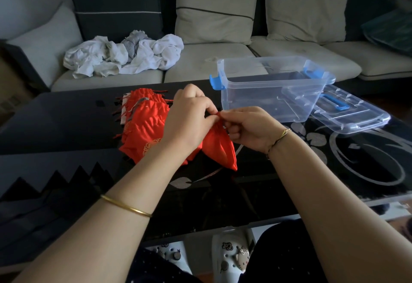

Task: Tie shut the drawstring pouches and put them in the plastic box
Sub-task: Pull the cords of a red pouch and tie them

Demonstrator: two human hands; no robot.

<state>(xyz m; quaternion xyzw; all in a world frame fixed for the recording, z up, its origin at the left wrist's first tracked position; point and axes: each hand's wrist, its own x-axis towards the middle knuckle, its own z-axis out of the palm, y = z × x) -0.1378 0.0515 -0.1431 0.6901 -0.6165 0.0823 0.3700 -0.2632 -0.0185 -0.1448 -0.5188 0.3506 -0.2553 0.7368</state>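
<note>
now fingers of the left hand (pixel 189 116) and right hand (pixel 250 130) pinch the string of a red pouch (pixel 220 151) over the desk (pixel 66 117); spare pouches (pixel 146 124) lie left, the open plastic box (pixel 267 97) and lid (pixel 352 115) right, laundry (pixel 124 56) behind.

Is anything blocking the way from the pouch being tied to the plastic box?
Nothing visible. The left hand and right hand hold the red pouch beside the open plastic box; its lid lies off, at the box's right side.

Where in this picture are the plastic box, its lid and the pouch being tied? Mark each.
plastic box (pixel 256 101): head view, front wall.
lid (pixel 361 118): head view, flat top.
pouch being tied (pixel 219 148): head view, red cloth body.
</note>
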